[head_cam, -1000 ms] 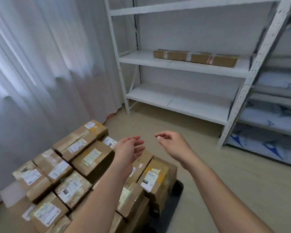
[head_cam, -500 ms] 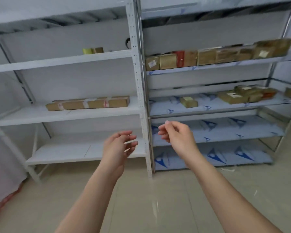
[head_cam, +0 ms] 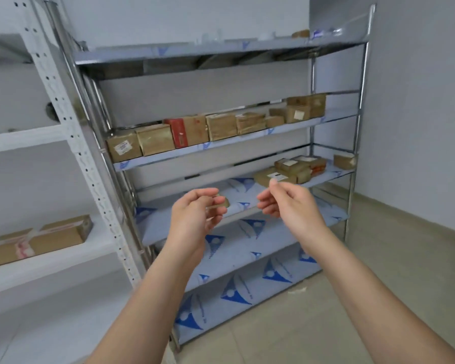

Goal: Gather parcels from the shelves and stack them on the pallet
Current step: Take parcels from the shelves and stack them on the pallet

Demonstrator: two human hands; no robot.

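A metal shelf unit [head_cam: 357, 119] stands in front of me. A row of brown cardboard parcels [head_cam: 221, 127], one with a red side, fills its upper shelf. A small cluster of flat parcels [head_cam: 294, 168] lies on the shelf below, with one more parcel [head_cam: 344, 161] at the far right. A small parcel [head_cam: 222, 202] on that same shelf is partly hidden behind my left hand. My left hand [head_cam: 195, 219] and my right hand [head_cam: 289, 203] hover in front of the shelves with loosely curled fingers, holding nothing. The pallet is out of view.
A white shelf unit [head_cam: 71, 137] stands to the left, with a long taped brown parcel [head_cam: 37, 240] on its middle shelf. The lower metal shelves carry blue-and-white printed liners [head_cam: 237, 290]. A beige tiled floor [head_cam: 326, 324] extends right to a grey wall.
The view has swung from the stacked pallet rightward to the metal shelf unit, which is now closer. Both hands stayed raised and hold nothing.
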